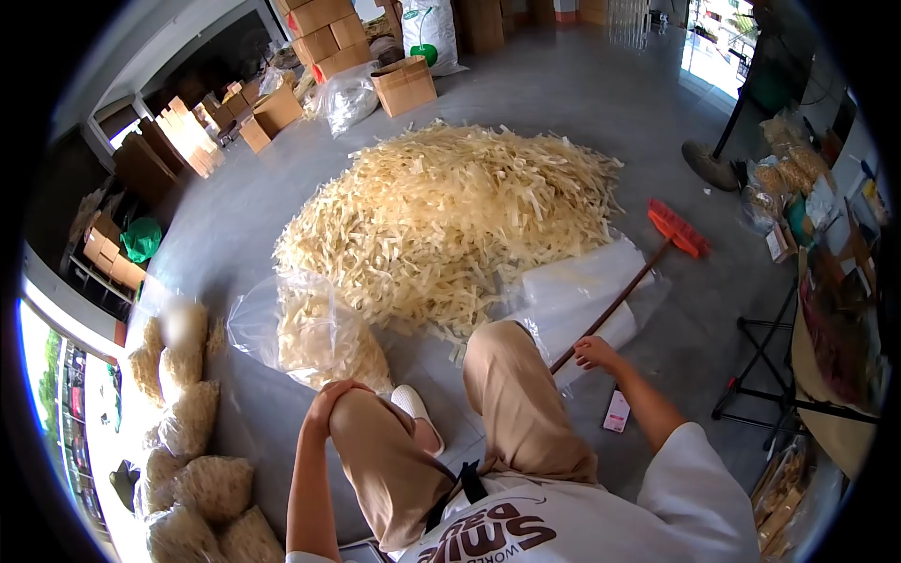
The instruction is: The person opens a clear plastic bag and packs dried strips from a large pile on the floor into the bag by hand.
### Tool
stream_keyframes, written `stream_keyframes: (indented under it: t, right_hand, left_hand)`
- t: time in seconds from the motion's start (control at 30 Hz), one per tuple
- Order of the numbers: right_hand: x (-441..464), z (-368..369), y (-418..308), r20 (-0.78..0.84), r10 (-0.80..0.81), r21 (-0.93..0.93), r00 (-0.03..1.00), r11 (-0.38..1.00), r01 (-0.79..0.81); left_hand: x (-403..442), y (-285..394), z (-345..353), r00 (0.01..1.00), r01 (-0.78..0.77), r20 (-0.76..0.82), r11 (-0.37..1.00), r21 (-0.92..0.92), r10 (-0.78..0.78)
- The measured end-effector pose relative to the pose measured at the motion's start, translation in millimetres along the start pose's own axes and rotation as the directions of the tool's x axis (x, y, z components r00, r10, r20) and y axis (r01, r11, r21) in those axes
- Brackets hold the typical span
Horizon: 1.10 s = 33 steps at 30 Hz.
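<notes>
My left hand (336, 400) lies over my left knee, its fingers resting on the tan trousers (375, 441). Out past my right knee, my right hand (593, 354) has its fingers curled in. Beside those fingers runs the dark handle of a red broom (676, 228); whether they touch it or hold something small I cannot tell. A big pile of pale yellow, flat strips (450, 206) spreads over the floor in front of me. A clear plastic bag (324, 333), partly filled with the strips, leans near my left foot. White plastic sheeting (582, 291) lies under the broom handle.
Filled bags (214, 488) are stacked along the left. A pink-and-white phone-like object (617, 411) lies on the floor by my right arm. A black folding stand (765, 375) is at right, a fan base (710, 167) farther back. Cardboard boxes (405, 84) stand behind the pile.
</notes>
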State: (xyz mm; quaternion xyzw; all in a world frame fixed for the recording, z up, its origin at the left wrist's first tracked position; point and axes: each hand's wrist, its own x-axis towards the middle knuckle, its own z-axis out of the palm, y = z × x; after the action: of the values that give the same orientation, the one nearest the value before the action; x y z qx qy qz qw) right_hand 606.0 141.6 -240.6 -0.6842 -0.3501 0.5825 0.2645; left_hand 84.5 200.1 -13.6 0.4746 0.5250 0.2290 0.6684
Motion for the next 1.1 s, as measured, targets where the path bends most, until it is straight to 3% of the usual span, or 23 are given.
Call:
stream_keyframes:
  t: [0.2,0.47,0.67,0.9,0.97,1.0,1.07,1.1]
  right_hand:
    - [4,7,31,-0.082,0.122,0.064,0.989,0.991,-0.117]
    - [14,10,92,-0.225,0.042,-0.044,0.973,0.998,-0.053]
    - [19,20,98,-0.158,0.128,-0.032,0.979,0.99,-0.135]
    - [37,25,106,-0.111,0.117,-0.127,0.987,0.983,-0.131]
    - [37,30,105,-0.238,0.044,-0.058,0.97,0.997,-0.06]
    - [38,31,104,-0.225,0.04,-0.063,0.974,0.996,-0.056]
    - [39,29,101,-0.271,0.022,-0.069,0.962,0.997,-0.042]
    - [34,28,95,-0.27,0.043,-0.063,0.962,0.996,-0.062]
  left_hand:
    - [9,4,2,1.0,0.024,-0.011,0.999,0.03,-0.024]
    - [13,5,1,0.997,0.064,-0.034,0.998,0.02,-0.063]
    - [16,2,-3,0.999,0.036,-0.017,0.998,0.052,-0.035]
    - [9,10,-1,0.997,0.043,-0.059,0.998,0.043,-0.041]
    - [6,18,0,0.996,0.067,-0.07,0.996,0.064,-0.062]
    - [7,18,-3,0.994,0.07,-0.084,0.996,0.061,-0.064]
    - [15,17,-13,0.998,0.055,-0.054,0.967,0.249,-0.042]
    - [22,19,-17,0.997,0.06,-0.067,0.967,0.248,-0.044]
